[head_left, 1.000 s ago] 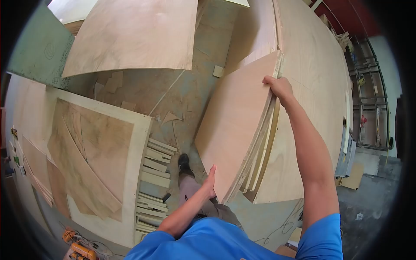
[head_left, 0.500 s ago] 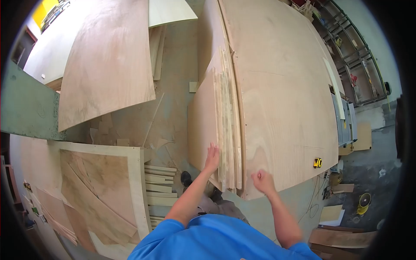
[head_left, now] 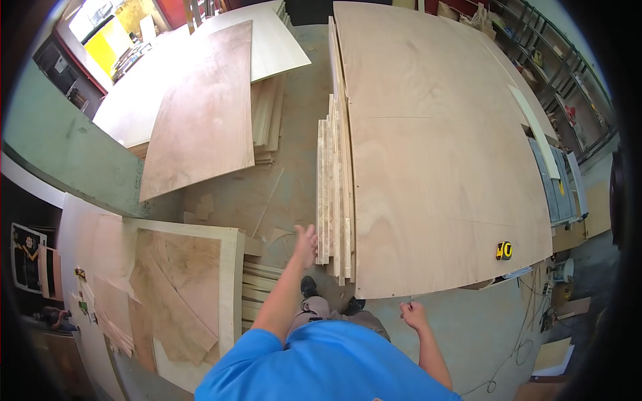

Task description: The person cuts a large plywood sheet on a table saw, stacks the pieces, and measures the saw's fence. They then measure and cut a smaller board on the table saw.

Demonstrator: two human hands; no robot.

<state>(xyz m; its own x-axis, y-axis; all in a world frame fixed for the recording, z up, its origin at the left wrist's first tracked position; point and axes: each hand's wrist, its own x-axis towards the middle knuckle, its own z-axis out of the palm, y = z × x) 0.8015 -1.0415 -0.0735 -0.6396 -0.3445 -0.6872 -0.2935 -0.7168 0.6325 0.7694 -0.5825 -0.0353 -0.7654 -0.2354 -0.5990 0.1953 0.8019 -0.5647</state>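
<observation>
My left hand (head_left: 306, 246) is open, fingers stretched forward, right at the left side of several upright wooden boards (head_left: 334, 200). These boards stand on edge against the left side of a large plywood sheet (head_left: 441, 167), which lies flat at about waist height. My right hand (head_left: 413, 315) is curled closed just off the near edge of that sheet. Something small and dark shows at its fingertips; I cannot tell what it is. On the sheet's near right part sits a yellow and black tape measure (head_left: 503, 250).
Another plywood sheet (head_left: 204, 113) lies over pale panels at the left. A framed panel (head_left: 231, 281) stands at the near left, beside stacked wood strips (head_left: 259, 287). A metal rack (head_left: 568, 73) lines the right wall. Cables (head_left: 518, 354) trail over the floor at the near right.
My left hand has moved a little left, off the boards' side. My right hand has drawn back from above the plywood to beyond its near edge. The view has tilted up.
</observation>
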